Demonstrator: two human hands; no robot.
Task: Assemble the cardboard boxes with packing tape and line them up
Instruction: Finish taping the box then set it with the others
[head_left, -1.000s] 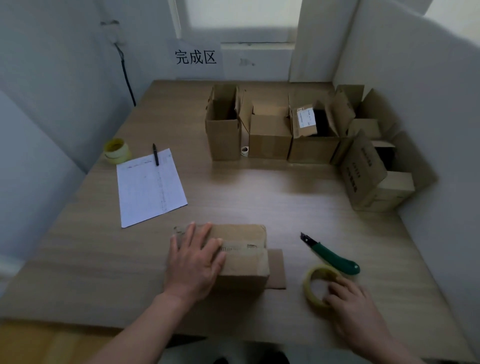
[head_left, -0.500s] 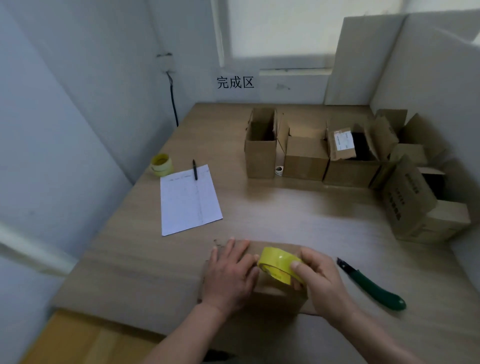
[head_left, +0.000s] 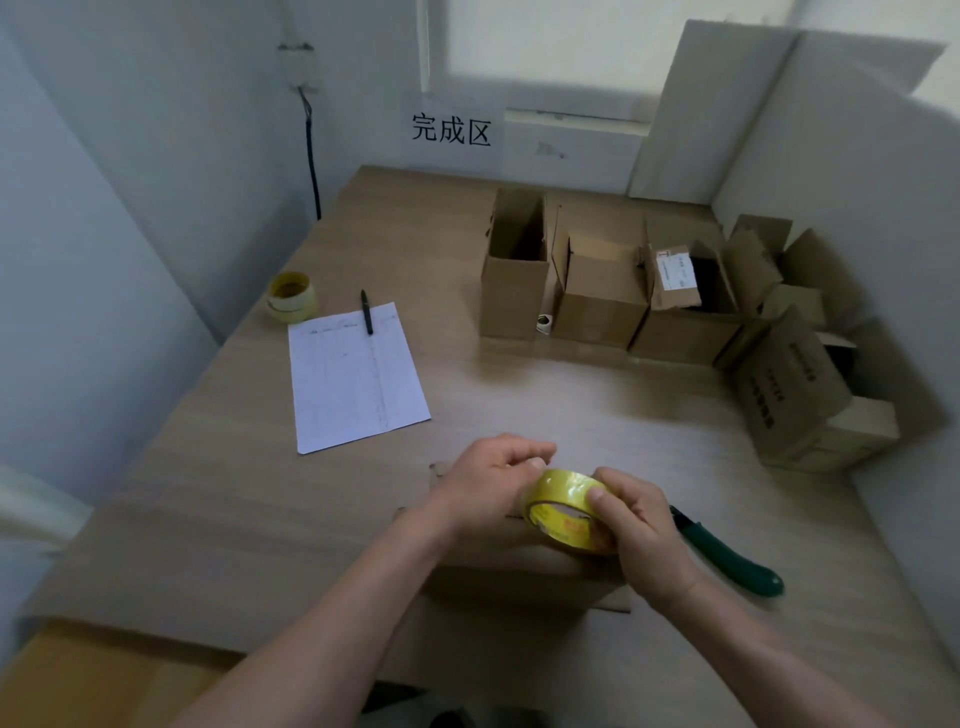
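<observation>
Nearest to the camera, both hands meet over a cardboard box (head_left: 519, 566) that lies on the wooden surface (head_left: 208, 509) close to its front edge. The right hand (head_left: 636, 525) grips a roll of yellow packing tape (head_left: 563, 512), with the thumb on the rim and the fingers curled around the far side. The left hand (head_left: 491, 480) has its fingers curled and pinches at the top edge of the roll; the fingertips are blurred, so I cannot tell if they hold a tape end. Just beside the right hand lies a green utility knife (head_left: 727, 558). Further away, on the left, a sheet of paper (head_left: 356, 376) lies flat, and a black pen (head_left: 367, 312) rests across its far edge. Near it stands a second tape roll (head_left: 291, 297). At the back, open boxes stand in a row (head_left: 597, 291), and one more box (head_left: 810, 400) lies tilted on the right. On the wall is a sign (head_left: 451, 130).
</observation>
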